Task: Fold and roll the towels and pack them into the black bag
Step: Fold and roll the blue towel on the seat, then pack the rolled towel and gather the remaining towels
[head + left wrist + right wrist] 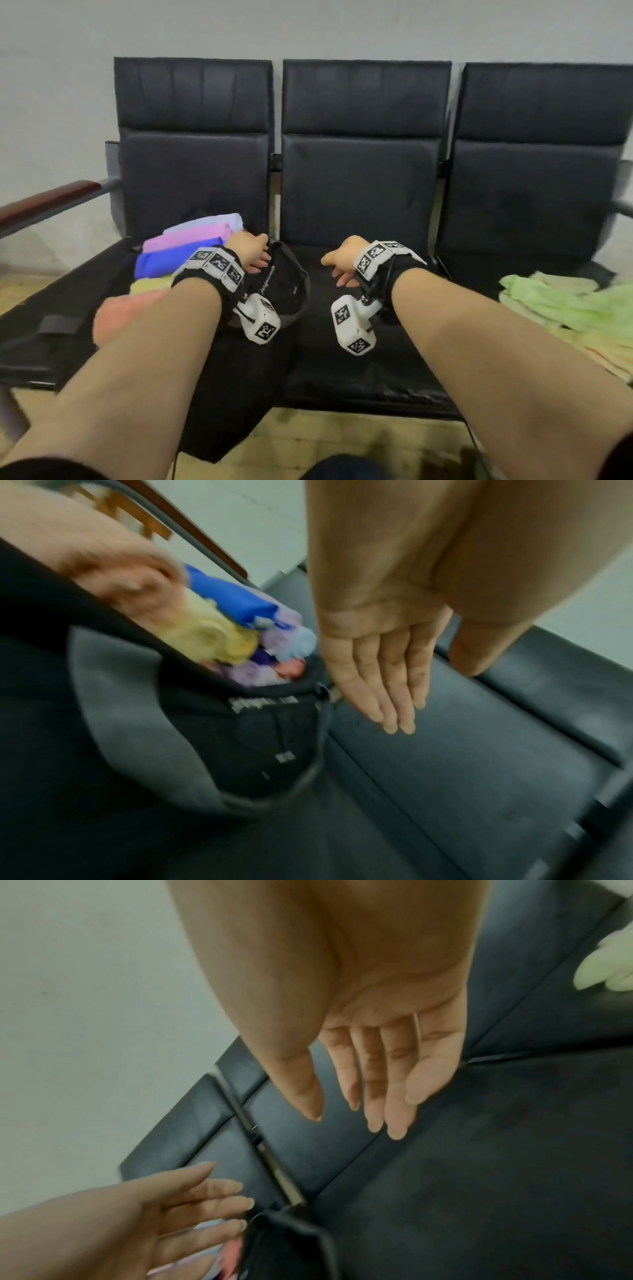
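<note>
The black bag [287, 291] lies open on the left seat. Several rolled towels lie side by side in it: lavender [209, 221], pink [186, 238], blue [164, 262], yellow [150, 285] and salmon [120, 315]. My left hand [253, 255] hovers at the bag's right end with straight fingers [387, 691], holding nothing. My right hand [340, 265] hangs over the middle seat, its fingers [373, 1096] relaxed and empty. Loose green towels [561, 303] and cream towels [603, 353] lie in a heap on the right seat.
A bench of three black padded seats [359, 329] stands against a pale wall. A wood-topped armrest [51, 202] runs along the left end. A metal bar [270, 1164] separates the left and middle seats. Yellowish floor [342, 442] shows in front.
</note>
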Available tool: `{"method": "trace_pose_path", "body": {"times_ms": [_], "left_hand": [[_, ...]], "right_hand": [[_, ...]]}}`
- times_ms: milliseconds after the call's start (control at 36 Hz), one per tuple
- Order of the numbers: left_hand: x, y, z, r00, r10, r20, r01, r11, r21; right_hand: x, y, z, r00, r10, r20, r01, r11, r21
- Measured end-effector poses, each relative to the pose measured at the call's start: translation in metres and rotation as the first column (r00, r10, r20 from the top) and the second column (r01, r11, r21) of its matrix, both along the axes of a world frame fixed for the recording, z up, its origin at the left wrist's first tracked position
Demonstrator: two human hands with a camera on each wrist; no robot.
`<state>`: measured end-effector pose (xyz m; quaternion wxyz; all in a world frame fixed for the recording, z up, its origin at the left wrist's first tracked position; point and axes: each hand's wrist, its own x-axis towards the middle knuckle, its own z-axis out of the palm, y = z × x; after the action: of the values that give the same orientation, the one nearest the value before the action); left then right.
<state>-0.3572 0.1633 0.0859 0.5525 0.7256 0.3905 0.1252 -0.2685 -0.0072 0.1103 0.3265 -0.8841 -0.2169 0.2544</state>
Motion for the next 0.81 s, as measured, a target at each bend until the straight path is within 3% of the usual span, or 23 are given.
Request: {"method": "trace_pose_path", "body": {"times_ms": [194,361,472,528,611,667,750,806], "left_hand": [[0.106,-0.132,-0.001,0.965,-0.256,-0.049,0.260,0.962,0.087],[0.189,-0.235,-0.017,0.874,-0.478,-0.088,0.486,0.858,0.165],[0.238,-0.288,-0.040,0.801,-0.577,-0.156,0.598,0.771,0.217],[0.261,-0.307,-0.053,0.771,-0.605,-0.199,0.637,0.723,0.267],[0.293,-0.325,-0.075,0.693,-0.660,-0.292,0.721,0.614,0.322],[0.314,-0.334,-0.092,0.624,-0.689,-0.369,0.781,0.533,0.324],[0.334,-0.346,-0.115,0.427,-0.723,-0.543,0.904,0.336,0.265],[0.343,-0.352,-0.129,0.363,-0.702,-0.612,0.931,0.256,0.259]], "right_hand": [[0.083,-0.146,-0.013,0.977,-0.212,0.006,0.212,0.975,-0.059],[0.145,-0.248,-0.037,0.914,-0.407,-0.010,0.407,0.914,-0.016],[0.198,-0.289,-0.070,0.877,-0.478,0.035,0.478,0.868,-0.134],[0.249,-0.305,-0.108,0.873,-0.483,0.061,0.485,0.849,-0.212],[0.297,-0.321,-0.143,0.888,-0.444,0.121,0.458,0.825,-0.332],[0.288,-0.327,-0.133,0.914,-0.385,0.128,0.403,0.827,-0.392],[0.294,-0.336,-0.146,0.927,-0.366,0.084,0.368,0.846,-0.386],[0.297,-0.343,-0.153,0.924,-0.365,0.113,0.379,0.843,-0.381]]}}
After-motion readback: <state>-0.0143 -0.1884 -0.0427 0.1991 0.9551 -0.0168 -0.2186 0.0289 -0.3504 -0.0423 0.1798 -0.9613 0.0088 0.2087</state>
